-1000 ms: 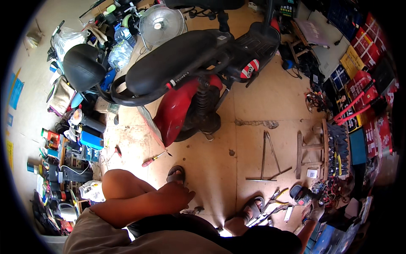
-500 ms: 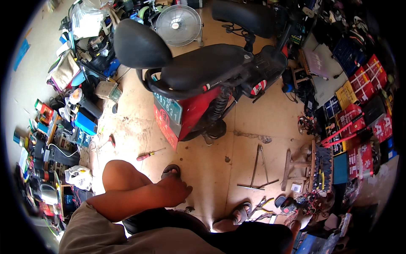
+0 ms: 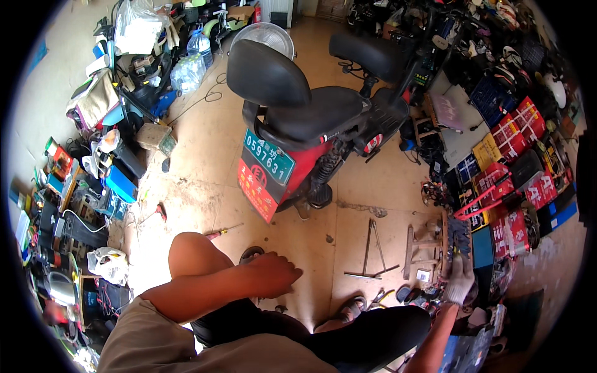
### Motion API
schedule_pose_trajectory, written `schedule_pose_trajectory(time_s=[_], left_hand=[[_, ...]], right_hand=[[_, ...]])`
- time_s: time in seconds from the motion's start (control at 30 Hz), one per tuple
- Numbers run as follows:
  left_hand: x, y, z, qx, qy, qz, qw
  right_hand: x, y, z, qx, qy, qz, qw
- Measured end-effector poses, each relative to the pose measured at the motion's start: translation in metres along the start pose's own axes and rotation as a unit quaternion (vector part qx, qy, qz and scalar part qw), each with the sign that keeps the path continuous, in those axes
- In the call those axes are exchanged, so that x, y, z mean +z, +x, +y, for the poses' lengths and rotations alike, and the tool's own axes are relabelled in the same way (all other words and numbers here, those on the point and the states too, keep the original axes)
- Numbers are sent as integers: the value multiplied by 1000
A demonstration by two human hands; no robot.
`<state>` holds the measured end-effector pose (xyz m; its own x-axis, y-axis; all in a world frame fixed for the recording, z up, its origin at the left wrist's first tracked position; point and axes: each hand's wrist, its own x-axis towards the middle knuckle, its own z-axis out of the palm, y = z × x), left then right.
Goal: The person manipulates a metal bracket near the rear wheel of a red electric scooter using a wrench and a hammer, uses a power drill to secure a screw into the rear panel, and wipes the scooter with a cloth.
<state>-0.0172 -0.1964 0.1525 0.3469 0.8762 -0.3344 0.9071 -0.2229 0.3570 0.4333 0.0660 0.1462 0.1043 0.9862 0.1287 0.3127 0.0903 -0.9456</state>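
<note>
My bare left hand (image 3: 277, 273) hangs over my left knee with its fingers curled in; nothing shows in it, though the palm is hidden. A pale work glove covers my right hand (image 3: 459, 281), which is stretched out at the right with fingers extended against the wooden tool rack (image 3: 444, 239). Dark tools (image 3: 460, 235) hang along that rack, just beyond the gloved fingertips. In front of me stands a red and black electric scooter (image 3: 305, 165) with a black seat, a backrest and a green plate at its rear.
A T-shaped metal tool (image 3: 371, 255) lies on the floor beside a small wooden stool (image 3: 424, 252). Left of it are a screwdriver (image 3: 217, 234) and a red-handled tool (image 3: 161, 212). Stacked red boxes (image 3: 510, 233) line the right wall; a fan (image 3: 264, 37) stands behind the scooter.
My gloved right hand has moved up and right from beside my knee to the tool rack. My left hand has shifted slightly right. The view has turned, showing more of the scooter's plate.
</note>
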Motion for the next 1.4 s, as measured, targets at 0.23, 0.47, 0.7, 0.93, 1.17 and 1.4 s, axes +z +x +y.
schedule_pose_trajectory(time_s=[0.23,0.47,0.7,0.93,1.17,1.4], left_hand=[[-7,33,20,-38,-512,276,813],[8,77,12,-166,-601,364,692],[0,92,23,-143,-345,528,762],[-5,106,9,-195,-260,557,764],[-18,84,14,-54,-682,274,676],[7,94,19,-149,-535,358,751]], right_hand=[[156,-107,-135,253,376,-468,759],[246,-180,-102,265,571,-384,676],[221,-169,-128,263,563,-361,695],[209,-171,-134,218,575,-409,674],[193,-153,-107,268,612,-474,573],[194,-168,-88,319,460,-445,699]])
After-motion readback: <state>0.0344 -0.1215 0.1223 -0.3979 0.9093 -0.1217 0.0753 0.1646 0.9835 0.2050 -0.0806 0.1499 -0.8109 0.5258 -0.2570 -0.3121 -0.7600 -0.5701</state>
